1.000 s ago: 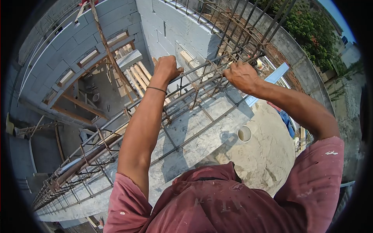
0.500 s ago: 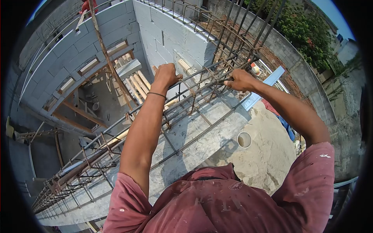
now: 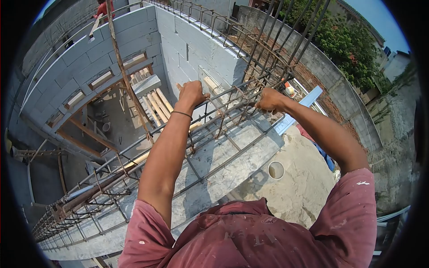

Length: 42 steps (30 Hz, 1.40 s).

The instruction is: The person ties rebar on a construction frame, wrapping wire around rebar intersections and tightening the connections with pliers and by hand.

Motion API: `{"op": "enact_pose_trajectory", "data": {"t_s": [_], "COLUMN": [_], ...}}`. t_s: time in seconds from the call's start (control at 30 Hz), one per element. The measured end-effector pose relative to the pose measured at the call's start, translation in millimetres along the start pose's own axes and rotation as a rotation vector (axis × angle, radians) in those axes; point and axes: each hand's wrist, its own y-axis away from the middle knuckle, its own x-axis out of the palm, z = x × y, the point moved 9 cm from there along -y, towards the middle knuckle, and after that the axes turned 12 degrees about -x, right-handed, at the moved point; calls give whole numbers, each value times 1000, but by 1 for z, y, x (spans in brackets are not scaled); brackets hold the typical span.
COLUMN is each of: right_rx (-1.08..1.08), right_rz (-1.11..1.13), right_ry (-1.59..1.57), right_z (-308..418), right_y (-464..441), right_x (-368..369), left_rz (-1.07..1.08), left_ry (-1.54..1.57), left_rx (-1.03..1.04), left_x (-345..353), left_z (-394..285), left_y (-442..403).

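A long rebar cage (image 3: 223,111) runs diagonally over a grey concrete slab (image 3: 241,147). My left hand (image 3: 192,94) is closed on the cage's upper bar, with the wrist wearing a thin dark band. Farther right, my right hand (image 3: 270,100) has its fingers curled at the cage, near where it meets the upright bars (image 3: 286,40). What those fingers hold is too small and hidden to make out.
Grey block walls (image 3: 201,40) enclose a lower room beyond the cage. A wooden pole (image 3: 120,58) leans there. On the sand pile (image 3: 299,174) stands a bucket (image 3: 276,170). A person in red (image 3: 103,8) is at the far upper left.
My right hand has moved a little left and down in view, its fingers still curled at the cage. The view has tilted slightly; my left hand stays on the upper bar.
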Motion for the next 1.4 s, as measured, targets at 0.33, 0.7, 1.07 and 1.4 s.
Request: {"op": "enact_pose_trajectory", "data": {"t_s": [0.33, 0.7, 1.07, 1.4], "right_rx": [-326, 492, 752, 689], "right_rz": [-138, 385, 471, 314], "right_ry": [610, -413, -798, -428], "right_z": [57, -38, -36, -9], "right_y": [4, -11, -15, -17], "right_x": [-7, 22, 34, 23], "left_rz": [42, -5, -22, 108], "left_ry": [17, 86, 222, 151], "left_rx": [-45, -27, -109, -91], "left_x": [-1, -6, -4, 11], "left_z": [1, 3, 8, 6], "left_y": [2, 9, 8, -7]}}
